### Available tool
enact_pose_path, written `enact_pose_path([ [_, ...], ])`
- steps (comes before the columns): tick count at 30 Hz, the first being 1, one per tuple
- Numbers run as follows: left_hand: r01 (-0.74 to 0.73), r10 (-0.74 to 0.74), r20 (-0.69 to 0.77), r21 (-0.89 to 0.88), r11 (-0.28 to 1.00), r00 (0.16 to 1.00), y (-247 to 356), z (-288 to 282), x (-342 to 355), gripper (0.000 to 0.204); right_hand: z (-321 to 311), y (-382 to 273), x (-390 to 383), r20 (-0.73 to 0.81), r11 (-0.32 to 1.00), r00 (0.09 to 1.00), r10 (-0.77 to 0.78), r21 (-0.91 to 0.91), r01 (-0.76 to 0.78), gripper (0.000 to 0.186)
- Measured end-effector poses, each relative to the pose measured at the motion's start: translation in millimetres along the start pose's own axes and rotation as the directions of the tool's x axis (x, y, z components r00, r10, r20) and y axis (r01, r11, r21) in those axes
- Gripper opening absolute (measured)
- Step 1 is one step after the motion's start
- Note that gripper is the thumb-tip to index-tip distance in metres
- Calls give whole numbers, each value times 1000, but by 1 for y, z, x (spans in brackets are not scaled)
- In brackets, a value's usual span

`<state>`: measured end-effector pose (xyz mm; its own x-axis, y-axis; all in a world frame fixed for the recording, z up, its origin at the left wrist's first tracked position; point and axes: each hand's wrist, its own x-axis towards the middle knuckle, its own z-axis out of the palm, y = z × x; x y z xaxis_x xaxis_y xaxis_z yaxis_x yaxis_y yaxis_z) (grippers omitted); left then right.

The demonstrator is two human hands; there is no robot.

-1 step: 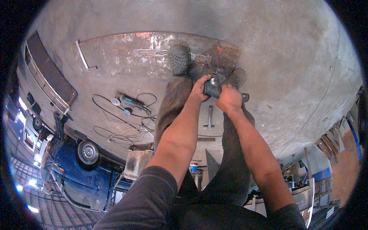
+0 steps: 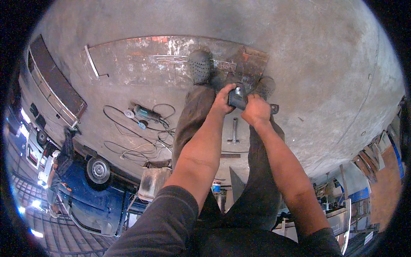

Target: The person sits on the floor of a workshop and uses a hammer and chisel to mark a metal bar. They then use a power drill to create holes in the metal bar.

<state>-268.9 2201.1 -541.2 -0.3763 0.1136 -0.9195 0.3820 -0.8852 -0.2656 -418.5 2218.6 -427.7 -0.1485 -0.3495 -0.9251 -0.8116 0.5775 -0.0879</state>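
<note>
Dark power tool (image 2: pixel 236 97) sits between left hand (image 2: pixel 223 99) and right hand (image 2: pixel 257 111), fingers of both wrapped around it, long axis slanting nearer toward the right (far end unclear against the metal plate (image 2: pixel 128 64)).

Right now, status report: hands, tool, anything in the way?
Left hand and right hand both on dark handheld tool. Tool partly covered by hands. Corded power tool on floor, left, apart from hands.
</note>
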Motion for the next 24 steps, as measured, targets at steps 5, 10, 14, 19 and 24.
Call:
enact_pose_path([
  [5,15,-14,-63,24,1000,998,1,0,-3,26,2,1,-1,-16,1000,1000,-6,-22,6,44],
  [10,5,-1,-124,34,999,992,-2,-2,0,30,3,0,-1,-56,998,998,-38,-48,36,44],
  [14,1,3,-93,37,999,996,-2,9,-12,31,10,3,3,-65,998,997,-30,-61,26,44],
  [19,5,1,-103,54,999,995,1,5,-10,30,4,-1,2,-43,996,998,-38,-86,35,42],
  [24,6,-4,-72,33,999,997,0,1,-6,30,9,-1,3,-78,994,996,-53,-101,45,44],
])
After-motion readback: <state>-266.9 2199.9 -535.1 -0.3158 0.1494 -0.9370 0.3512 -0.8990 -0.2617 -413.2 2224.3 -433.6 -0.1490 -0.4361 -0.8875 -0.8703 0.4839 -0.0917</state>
